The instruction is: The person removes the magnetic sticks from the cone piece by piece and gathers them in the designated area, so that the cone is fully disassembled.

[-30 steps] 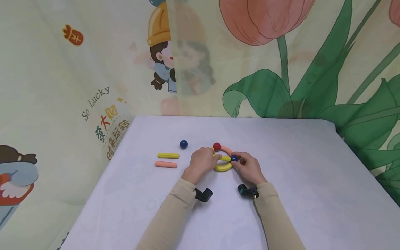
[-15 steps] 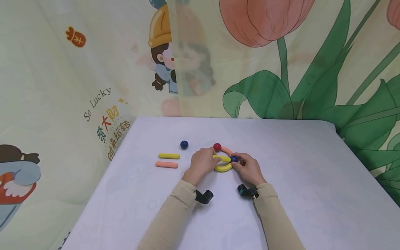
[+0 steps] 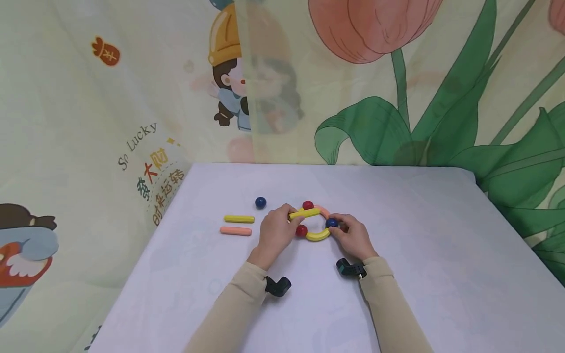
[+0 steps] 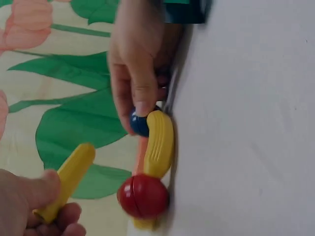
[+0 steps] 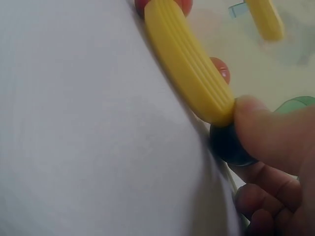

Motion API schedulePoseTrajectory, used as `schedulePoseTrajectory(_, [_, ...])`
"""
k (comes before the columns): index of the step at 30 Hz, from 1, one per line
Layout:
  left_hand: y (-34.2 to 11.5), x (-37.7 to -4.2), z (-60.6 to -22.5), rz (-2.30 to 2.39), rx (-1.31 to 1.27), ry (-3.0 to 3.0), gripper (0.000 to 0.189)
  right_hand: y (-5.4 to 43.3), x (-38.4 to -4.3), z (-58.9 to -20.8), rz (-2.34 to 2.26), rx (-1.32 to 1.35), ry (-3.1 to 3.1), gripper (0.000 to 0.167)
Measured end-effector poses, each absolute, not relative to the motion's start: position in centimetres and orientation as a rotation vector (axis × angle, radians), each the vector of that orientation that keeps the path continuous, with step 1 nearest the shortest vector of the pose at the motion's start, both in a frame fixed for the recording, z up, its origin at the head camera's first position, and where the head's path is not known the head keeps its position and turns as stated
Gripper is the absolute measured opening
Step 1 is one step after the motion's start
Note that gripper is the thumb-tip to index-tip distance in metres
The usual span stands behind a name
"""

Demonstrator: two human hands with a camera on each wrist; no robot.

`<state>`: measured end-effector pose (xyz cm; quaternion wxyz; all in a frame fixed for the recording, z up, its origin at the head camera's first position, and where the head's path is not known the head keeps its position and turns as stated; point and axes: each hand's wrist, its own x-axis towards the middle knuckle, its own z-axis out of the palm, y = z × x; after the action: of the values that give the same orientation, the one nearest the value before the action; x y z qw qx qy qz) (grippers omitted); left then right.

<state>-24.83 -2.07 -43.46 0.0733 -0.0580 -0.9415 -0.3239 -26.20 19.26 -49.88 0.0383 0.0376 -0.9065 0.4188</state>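
A straight yellow stick [image 3: 304,214] is pinched between the thumb and fingers of my left hand [image 3: 277,229]. In the left wrist view the stick [image 4: 74,172] is raised, its free end apart from the pieces below. My right hand [image 3: 356,238] pinches a blue ball [image 3: 331,223] at the right of a ring on the table. A curved yellow piece [image 3: 318,237] runs from this ball to a red ball [image 3: 301,231] at the near left. Behind, a curved pink piece [image 3: 322,211] leads toward another red ball [image 3: 307,204]. My left hand and the stick partly hide the ring's left side.
Left of the ring lie a yellow stick [image 3: 239,219] and a pink stick [image 3: 236,231], side by side. A loose blue ball [image 3: 261,202] is behind them. The white-covered table [image 3: 419,220] reaches back to a printed curtain [image 3: 273,142].
My left hand has drawn back leftward with the yellow stick, whose end has left the blue ball and tilted up. The near red ball has come into sight. My right hand stays on the blue ball.
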Motion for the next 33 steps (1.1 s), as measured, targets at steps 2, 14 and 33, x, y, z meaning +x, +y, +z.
schedulePoseTrajectory(2, [-2.8,-24.6,-43.6,-1.039,-0.185,-2.808,0.026,19.5,-26.1,-49.9,1.276,0.100,-2.779,0.039])
schedulePoseTrajectory(14, [-10.3,-21.9,-45.5,-1.203,-0.197,-2.745,0.021,18.9,-25.2,-50.1,1.305,0.089,-2.795,0.038])
schedulePoseTrajectory(33, [-19.8,-21.7,-45.5,-1.155,-0.186,-2.956,0.021,17.5,-23.4,-48.2,1.100,0.143,-2.889,0.039])
